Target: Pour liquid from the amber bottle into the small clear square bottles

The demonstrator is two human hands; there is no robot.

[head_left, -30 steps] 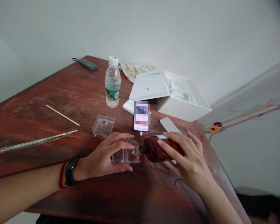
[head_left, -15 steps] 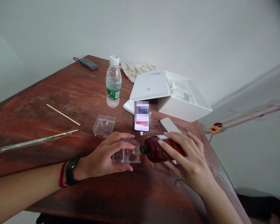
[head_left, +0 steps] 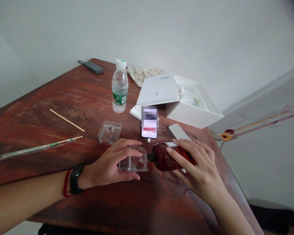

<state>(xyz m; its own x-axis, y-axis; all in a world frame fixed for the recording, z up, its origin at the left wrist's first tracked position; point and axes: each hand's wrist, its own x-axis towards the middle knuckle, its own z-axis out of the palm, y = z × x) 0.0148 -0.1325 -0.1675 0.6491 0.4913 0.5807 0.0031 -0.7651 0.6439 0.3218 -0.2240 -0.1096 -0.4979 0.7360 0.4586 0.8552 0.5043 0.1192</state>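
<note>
My left hand (head_left: 115, 161) curls around a clear plastic box (head_left: 132, 163) lying on the wooden table, thumb on the near side and fingers on the far side. At the box's right end is a round clear neck or small cup (head_left: 144, 158). My right hand (head_left: 198, 163) grips a dark reddish-brown bottle (head_left: 163, 156), tilted nearly onto its side. Its black-threaded mouth meets the clear round part; whether liquid flows cannot be made out. Behind my left hand lies a second clear plastic piece (head_left: 109, 132) with a round hole.
A phone (head_left: 149, 125) with a lit screen lies beyond the hands, beside a grey-white slab (head_left: 178, 131). Farther back stand a water bottle (head_left: 120, 86) and an open white box (head_left: 196, 114). Wooden sticks (head_left: 67, 120) lie left, and a grey power bank (head_left: 94, 67) at the far corner.
</note>
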